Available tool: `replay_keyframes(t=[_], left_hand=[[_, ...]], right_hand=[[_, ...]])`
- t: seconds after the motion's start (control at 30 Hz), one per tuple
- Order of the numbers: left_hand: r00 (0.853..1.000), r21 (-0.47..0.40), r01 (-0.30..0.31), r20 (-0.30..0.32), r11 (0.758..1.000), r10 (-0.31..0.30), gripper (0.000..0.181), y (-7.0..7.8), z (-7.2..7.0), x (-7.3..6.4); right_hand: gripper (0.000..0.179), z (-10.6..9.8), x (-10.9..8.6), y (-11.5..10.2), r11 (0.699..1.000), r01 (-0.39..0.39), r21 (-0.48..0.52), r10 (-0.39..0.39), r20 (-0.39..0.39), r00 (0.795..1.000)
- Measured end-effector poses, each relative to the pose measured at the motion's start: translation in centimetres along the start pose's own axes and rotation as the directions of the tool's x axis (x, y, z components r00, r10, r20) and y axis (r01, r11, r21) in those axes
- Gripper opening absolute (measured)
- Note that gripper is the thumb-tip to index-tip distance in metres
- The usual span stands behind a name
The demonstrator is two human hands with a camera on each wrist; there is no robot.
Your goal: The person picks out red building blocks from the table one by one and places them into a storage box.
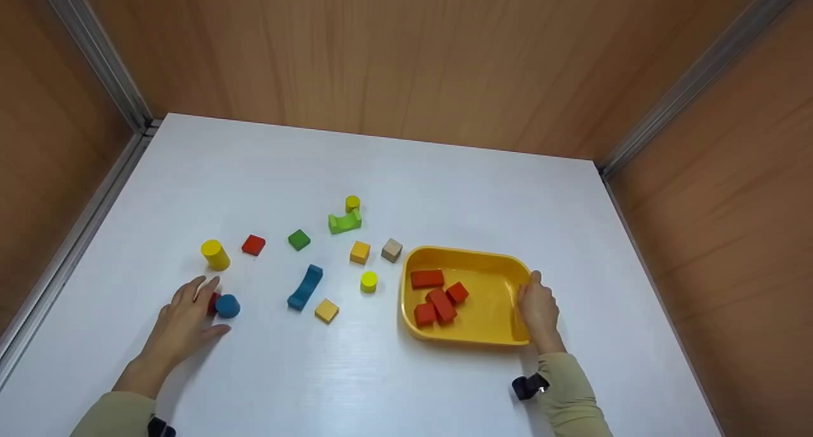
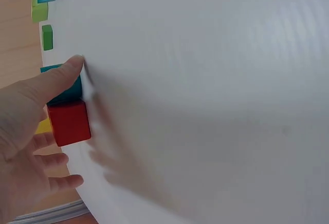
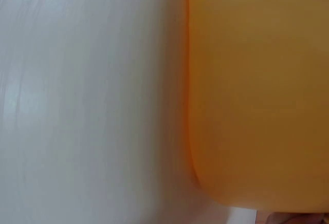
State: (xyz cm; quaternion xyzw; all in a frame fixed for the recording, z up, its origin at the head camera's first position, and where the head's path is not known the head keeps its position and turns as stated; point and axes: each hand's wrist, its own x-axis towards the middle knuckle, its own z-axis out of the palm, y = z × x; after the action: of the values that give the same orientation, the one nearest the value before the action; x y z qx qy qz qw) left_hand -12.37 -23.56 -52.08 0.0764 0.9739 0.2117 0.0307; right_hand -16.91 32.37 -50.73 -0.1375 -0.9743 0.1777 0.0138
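My left hand (image 1: 180,326) is spread at the left of the table, thumb and fingers apart around a red block (image 2: 69,123) and a blue cylinder (image 1: 228,306) that stand side by side. In the left wrist view the thumb overlaps the blue cylinder, and the other fingers reach out past the red block. My right hand (image 1: 540,307) grips the right rim of a yellow tray (image 1: 502,297). Several red blocks (image 1: 427,279) lie in the tray's left half. The right wrist view shows mostly the tray's outer wall (image 3: 257,106).
Between hand and tray lie a blue curved block (image 1: 305,288), natural wood cubes (image 1: 327,310), a yellow cylinder (image 1: 368,282) and a green block (image 1: 299,239). Farther back are a red block (image 1: 253,245), a large yellow cylinder (image 1: 215,255) and a light green arch (image 1: 345,221). Wooden walls enclose the table.
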Motion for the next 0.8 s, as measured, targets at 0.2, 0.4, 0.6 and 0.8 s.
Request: replay_keyframes(t=[0.2, 0.4, 0.6, 0.8], left_hand=[[0.999, -0.032, 0.017, 0.05, 0.999, -0.015, 0.08, -0.35, -0.48, 0.21], [0.998, -0.036, 0.003, 0.064, 0.999, 0.0, 0.067, -0.4, -0.47, 0.24], [0.999, -0.06, 0.013, 0.044, 0.998, -0.01, 0.055, -0.49, -0.26, 0.17], [0.998, -0.098, 0.059, 0.038, 0.993, -0.055, 0.05, -0.37, -0.13, 0.12]], right_hand=[[0.018, 0.08, 0.06, 0.01, 1.0, -0.011, -0.003, 0.011, 0.003, 1.0], [0.018, 0.09, 0.03, -0.02, 1.0, -0.011, -0.003, 0.011, -0.01, 1.0], [0.017, 0.12, 0.08, 0.01, 1.0, -0.01, 0.003, 0.01, -0.02, 1.0], [0.018, 0.17, 0.11, 0.04, 1.0, -0.016, 0.007, 0.016, -0.015, 1.0]])
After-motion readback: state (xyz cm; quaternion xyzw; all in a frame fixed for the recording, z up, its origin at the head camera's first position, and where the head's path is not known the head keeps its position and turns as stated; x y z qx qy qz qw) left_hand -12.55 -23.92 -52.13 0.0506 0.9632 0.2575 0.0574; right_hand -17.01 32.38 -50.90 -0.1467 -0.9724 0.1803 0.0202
